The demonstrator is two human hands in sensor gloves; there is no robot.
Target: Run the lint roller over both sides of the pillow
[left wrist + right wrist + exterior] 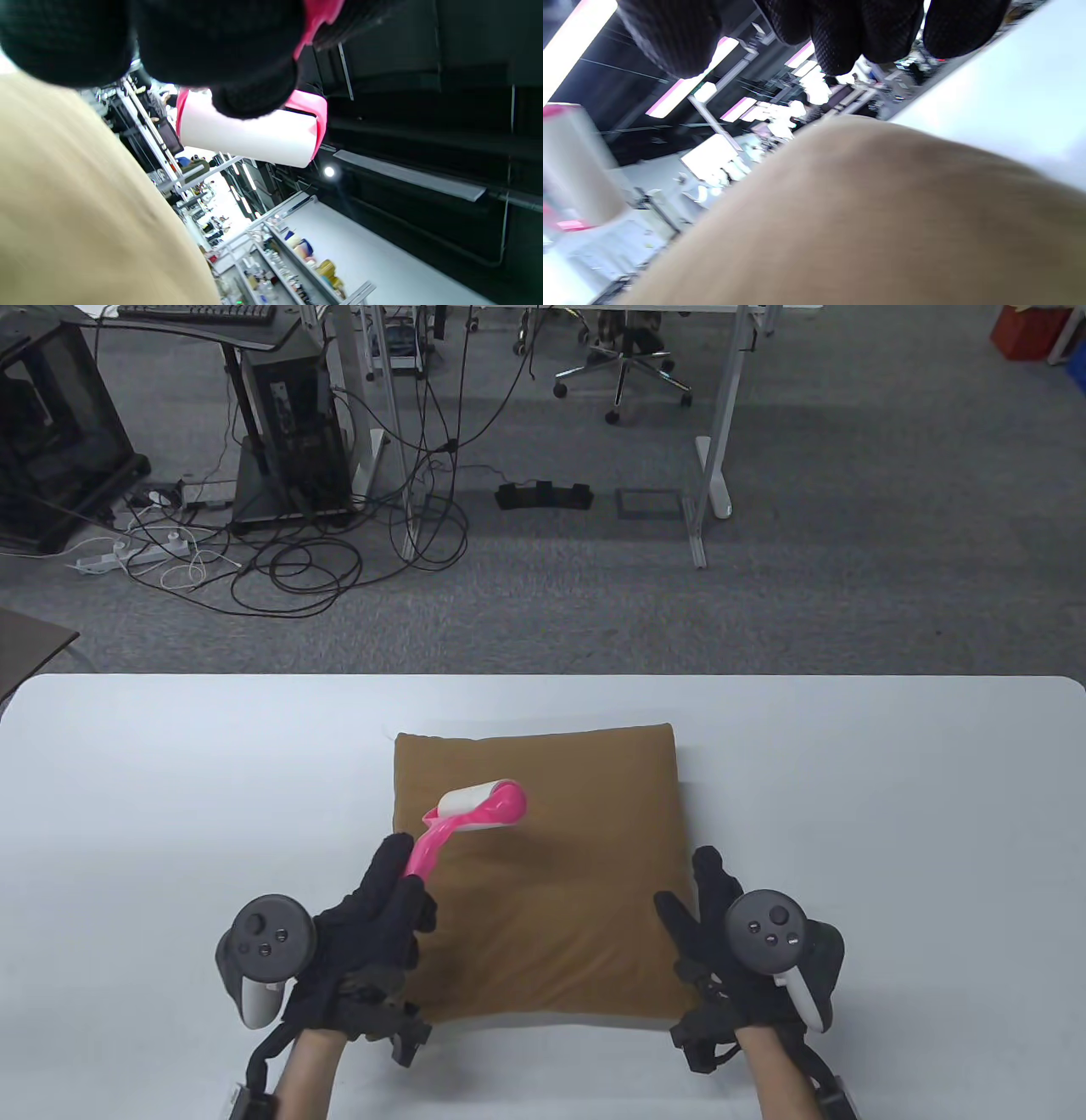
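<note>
A brown square pillow (551, 882) lies flat in the middle of the white table (170, 814). My left hand (373, 933) grips the pink handle of a lint roller (475, 810). Its white roll sits over the pillow's upper left part; whether it touches the fabric I cannot tell. In the left wrist view the roll (250, 133) shows past my fingers, above the pillow (85, 212). My right hand (721, 950) rests on the pillow's near right corner with fingers spread. The right wrist view shows the pillow (882, 220) close up and the roll (577, 165) at the left.
The table's far edge (543, 676) runs across the table view. Beyond it are grey carpet, desk legs, cables (297, 560) and an office chair (624, 364).
</note>
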